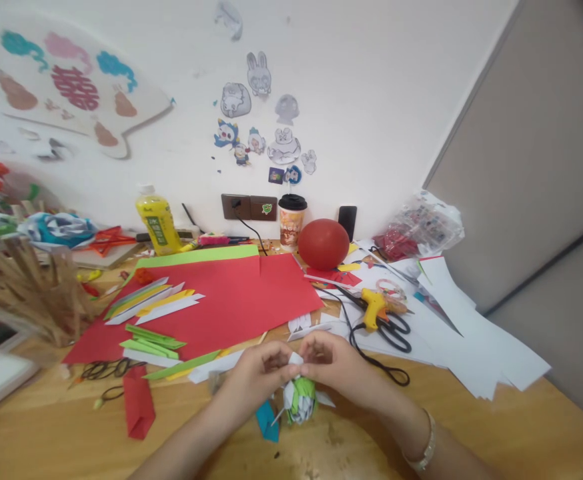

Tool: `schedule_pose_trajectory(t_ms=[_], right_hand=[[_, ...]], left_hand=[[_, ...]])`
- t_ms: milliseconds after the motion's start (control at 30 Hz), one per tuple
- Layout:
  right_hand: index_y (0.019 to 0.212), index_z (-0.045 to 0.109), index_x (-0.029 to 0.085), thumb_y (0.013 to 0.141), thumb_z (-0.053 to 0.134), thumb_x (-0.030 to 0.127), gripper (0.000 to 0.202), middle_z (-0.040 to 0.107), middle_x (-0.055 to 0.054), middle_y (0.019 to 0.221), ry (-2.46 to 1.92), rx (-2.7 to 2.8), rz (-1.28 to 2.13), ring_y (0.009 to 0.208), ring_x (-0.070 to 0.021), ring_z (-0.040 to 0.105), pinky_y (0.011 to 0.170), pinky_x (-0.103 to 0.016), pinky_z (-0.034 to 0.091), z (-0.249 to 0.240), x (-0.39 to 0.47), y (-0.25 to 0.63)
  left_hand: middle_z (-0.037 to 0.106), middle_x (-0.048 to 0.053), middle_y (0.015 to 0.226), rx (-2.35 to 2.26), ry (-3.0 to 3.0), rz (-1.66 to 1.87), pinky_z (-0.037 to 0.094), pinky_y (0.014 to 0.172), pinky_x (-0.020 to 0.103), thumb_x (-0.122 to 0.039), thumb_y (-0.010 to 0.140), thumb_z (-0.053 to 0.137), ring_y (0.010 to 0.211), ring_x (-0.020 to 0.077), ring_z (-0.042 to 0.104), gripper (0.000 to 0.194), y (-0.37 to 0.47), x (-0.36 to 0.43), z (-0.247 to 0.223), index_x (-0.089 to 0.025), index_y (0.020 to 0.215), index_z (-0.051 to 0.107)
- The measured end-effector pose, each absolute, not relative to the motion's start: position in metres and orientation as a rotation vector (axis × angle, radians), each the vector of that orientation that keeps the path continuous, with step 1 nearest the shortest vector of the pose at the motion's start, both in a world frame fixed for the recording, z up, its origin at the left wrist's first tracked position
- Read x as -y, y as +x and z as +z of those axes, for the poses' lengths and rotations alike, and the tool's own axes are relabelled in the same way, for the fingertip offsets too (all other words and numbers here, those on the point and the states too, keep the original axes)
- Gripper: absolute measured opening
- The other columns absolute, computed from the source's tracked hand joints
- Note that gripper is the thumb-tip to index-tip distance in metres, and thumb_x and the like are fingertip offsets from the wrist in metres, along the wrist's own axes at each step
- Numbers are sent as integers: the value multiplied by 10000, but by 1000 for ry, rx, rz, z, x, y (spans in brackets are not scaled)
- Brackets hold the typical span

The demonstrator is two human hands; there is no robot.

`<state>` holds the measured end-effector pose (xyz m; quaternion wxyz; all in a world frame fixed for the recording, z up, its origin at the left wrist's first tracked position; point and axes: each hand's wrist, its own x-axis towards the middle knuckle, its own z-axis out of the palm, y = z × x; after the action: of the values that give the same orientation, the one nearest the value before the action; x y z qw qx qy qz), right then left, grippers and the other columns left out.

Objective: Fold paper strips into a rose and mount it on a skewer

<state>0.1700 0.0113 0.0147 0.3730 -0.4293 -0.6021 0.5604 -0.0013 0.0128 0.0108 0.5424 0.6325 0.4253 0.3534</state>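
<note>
Two hands, the left hand and the right hand, meet low in the view, fingers curled, fingertips nearly touching. Both pinch the white tip at the top of a green-and-white paper piece — the thing sits between them, just above the near part of the wooden counter, with thin white flaps jutting from its sides. Whether its bottom rests on the wood, I cannot tell. A pale bracelet circles the right wrist.

Just left of the paper piece lies a blue paper scrap. Further left, beyond the left forearm, is a folded red paper, with green strips above it, near the lower edge of a large red sheet. White, yellow and green strips lie fanned across that sheet.

Past the right hand sit a yellow glue gun and black-handled scissors, close together, with white sheets spread to their right. Along the wall stand a yellow bottle, a lidded cup and a dark phone — a red balloon rests in front of the phone, beside the cup.
</note>
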Motion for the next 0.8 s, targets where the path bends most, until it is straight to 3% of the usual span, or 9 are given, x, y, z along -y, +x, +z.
schedule_pose_trajectory(t_ms=[200,800], right_hand=[[701,584,166,663,657,139,87,614,-5,750,-1192,1604,1146,741,-155,588,701,-285,464,14,-9,167],[669,575,174,645,653,114,101,603,15,696,-1250,1657,1070,692,-144,568,648,-246,440,15,-12,168]], left_hand=[[539,-29,585,-1100,1602,902,366,495,198,-304,748,579,542,112,476,176,1,-10,17,-157,650,578],[614,13,640,-1281,1994,834,421,573,246,-246,803,484,618,168,576,178,2,-3,17,-181,673,586]])
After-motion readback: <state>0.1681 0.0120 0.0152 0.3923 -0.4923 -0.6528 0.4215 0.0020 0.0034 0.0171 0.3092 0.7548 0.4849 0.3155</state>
